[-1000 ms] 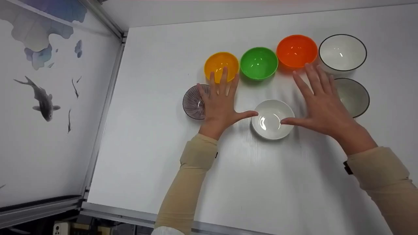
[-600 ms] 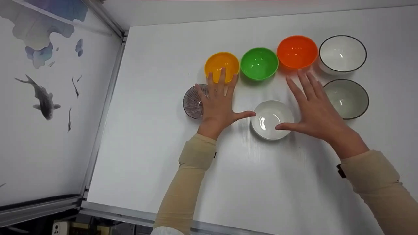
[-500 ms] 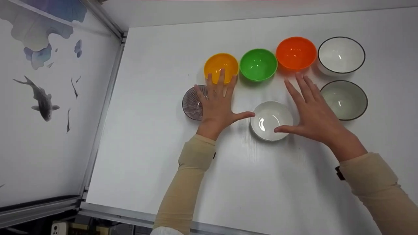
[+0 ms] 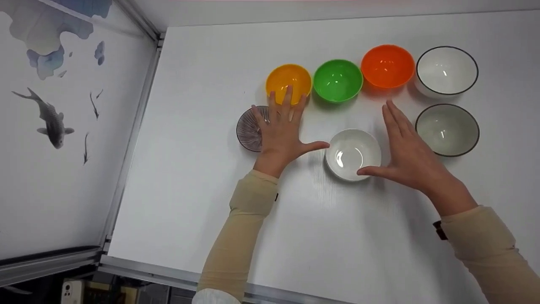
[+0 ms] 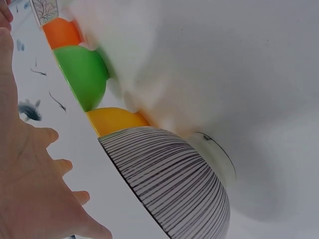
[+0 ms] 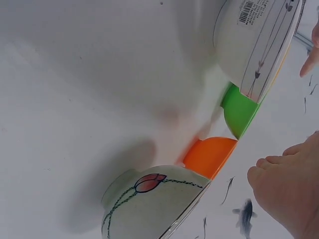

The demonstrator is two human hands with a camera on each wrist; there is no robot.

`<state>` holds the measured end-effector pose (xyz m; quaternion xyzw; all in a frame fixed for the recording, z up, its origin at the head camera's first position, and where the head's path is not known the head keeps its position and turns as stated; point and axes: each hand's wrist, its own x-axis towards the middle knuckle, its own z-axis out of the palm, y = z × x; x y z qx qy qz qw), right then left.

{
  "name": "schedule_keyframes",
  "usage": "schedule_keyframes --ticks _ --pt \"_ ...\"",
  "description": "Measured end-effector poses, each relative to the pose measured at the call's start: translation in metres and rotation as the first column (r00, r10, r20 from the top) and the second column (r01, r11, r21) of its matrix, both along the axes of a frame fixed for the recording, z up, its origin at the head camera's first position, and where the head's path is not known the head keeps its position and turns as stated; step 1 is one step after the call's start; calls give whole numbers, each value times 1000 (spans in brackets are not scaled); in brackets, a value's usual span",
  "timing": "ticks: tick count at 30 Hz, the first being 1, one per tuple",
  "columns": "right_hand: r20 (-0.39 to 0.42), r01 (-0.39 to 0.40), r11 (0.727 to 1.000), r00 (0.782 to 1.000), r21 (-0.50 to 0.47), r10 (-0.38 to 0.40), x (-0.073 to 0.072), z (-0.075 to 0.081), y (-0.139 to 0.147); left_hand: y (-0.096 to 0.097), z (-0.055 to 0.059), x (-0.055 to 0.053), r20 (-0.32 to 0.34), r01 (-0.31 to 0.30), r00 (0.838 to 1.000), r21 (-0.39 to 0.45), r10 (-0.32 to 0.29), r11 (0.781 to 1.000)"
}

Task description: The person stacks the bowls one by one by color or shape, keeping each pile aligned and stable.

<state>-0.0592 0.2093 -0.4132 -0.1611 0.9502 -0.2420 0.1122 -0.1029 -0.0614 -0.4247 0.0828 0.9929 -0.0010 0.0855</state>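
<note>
Head view: left hand (image 4: 279, 137), fingers spread, hides part of striped bowl (image 4: 249, 131) and yellow bowl (image 4: 289, 75); right hand (image 4: 415, 158), fingers close together, thumb out, masks a bit of small white bowl (image 4: 349, 147) between them on white surface (image 4: 185, 169), fish-printed panel (image 4: 42, 177) at left, dim clutter (image 4: 72, 292) below cropped.

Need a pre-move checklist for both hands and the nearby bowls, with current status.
1. Left hand holding nothing: ok, fingers spread.
2. Right hand holding nothing: ok, thumb held out from the fingers.
3. Plain white bowl upright: ok, mouth up.
4. Right hand not touching plain white bowl: cannot tell, they overlap in the head view.
5. Striped bowl fully visible from the head: not ok, left hand covers part.
</note>
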Motion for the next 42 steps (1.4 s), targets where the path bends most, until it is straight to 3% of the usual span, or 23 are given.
schedule_keyframes --ticks 12,27,42 --pt "75 1 996 997 -88 6 3 1 7 -2 -2 -1 3 2 1000 -25 -2 1000" --pt "126 -17 989 991 -145 36 8 -19 3 -6 -11 -3 3 -7 1000 -11 7 1000" --pt "129 7 975 991 -224 23 12 -33 1 0 -10 -3 20 -12 1000 28 12 1000"
